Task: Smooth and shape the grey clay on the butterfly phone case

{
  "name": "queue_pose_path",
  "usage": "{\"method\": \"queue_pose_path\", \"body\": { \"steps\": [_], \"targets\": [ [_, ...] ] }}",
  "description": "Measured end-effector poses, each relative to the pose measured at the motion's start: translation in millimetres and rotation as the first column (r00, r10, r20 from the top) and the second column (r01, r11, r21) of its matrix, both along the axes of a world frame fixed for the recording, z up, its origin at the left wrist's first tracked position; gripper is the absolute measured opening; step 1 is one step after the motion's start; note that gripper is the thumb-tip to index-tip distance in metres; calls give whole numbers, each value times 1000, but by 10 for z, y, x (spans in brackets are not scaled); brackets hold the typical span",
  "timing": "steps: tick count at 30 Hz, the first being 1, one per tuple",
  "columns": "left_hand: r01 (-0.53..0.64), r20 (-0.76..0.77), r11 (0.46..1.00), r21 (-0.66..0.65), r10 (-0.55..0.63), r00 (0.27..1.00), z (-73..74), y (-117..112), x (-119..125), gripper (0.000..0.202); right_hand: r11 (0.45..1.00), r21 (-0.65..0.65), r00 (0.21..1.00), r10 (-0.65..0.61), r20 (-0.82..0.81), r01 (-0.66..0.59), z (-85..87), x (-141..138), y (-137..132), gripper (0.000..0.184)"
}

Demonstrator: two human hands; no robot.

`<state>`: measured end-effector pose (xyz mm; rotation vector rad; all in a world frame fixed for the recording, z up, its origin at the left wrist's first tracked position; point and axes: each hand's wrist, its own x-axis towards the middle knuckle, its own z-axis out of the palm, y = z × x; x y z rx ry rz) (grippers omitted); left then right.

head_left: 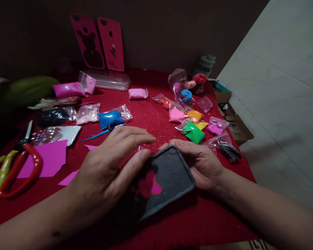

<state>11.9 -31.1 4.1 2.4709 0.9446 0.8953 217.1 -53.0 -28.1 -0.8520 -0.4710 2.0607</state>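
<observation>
A dark grey phone case (172,173), with a raised rim and a pink shape edged in orange-red on its face, lies tilted in front of me. My right hand (200,161) grips its far right edge, fingers partly hidden beneath. Over the far left side of the case, my left hand (117,161) is spread, thumb and fingers apart, and hides part of the case. A small bit of pink shows between that thumb and the fingers; I cannot make out what it is. Just beyond the left hand lies a blue packet (111,119) of what looks like modelling clay.
Red-and-yellow-handled scissors (21,163) lie over pink paper (52,159) at left. Several clay packets, including a green one (193,132), cover the right side of the red cloth (151,118). Two pink phone cases (112,43) lean on the wall. Cardboard boxes (237,126) sit beyond the right edge.
</observation>
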Motion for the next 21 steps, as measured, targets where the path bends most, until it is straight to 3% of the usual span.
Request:
{"method": "queue_pose_path", "body": {
  "steps": [3, 6, 8, 11, 13, 14, 18, 21],
  "targets": [
    [-23, 26, 942, -334, 33, 999, 50, 107, -15, 29, 1000, -8, 1000, 17, -1, -17, -1, 2, 11, 20],
    [-35, -16, 811, -584, 32, 999, 63, 190, -35, 40, 1000, -6, 1000, -11, -9, 11, -17, 8, 22, 22],
    [-7, -12, 700, -714, -1, 1000, 48, 216, -48, 42, 1000, -1, 999, -26, -20, 26, -30, 14, 28, 23],
    [61, 61, 470, -880, -15, 998, -1, 222, -61, 39, 999, 14, 998, -41, -44, 42, -44, 20, 39, 23],
    [82, 100, 328, -941, 37, 994, -38, 218, -66, 36, 998, 25, 997, -54, -54, 56, -46, 19, 49, 22],
    [91, 116, 284, -955, 71, 991, -55, 215, -67, 34, 998, 28, 997, -63, -54, 64, -46, 17, 54, 21],
    [145, 175, 184, -972, 162, 971, -102, 194, -68, 25, 995, 47, 996, -92, -18, 93, -42, 8, 74, 18],
    [163, 176, 79, -984, 205, 963, -110, 167, -55, 22, 994, 66, 995, -93, 39, 90, -34, 10, 76, 19]
  ]
}}
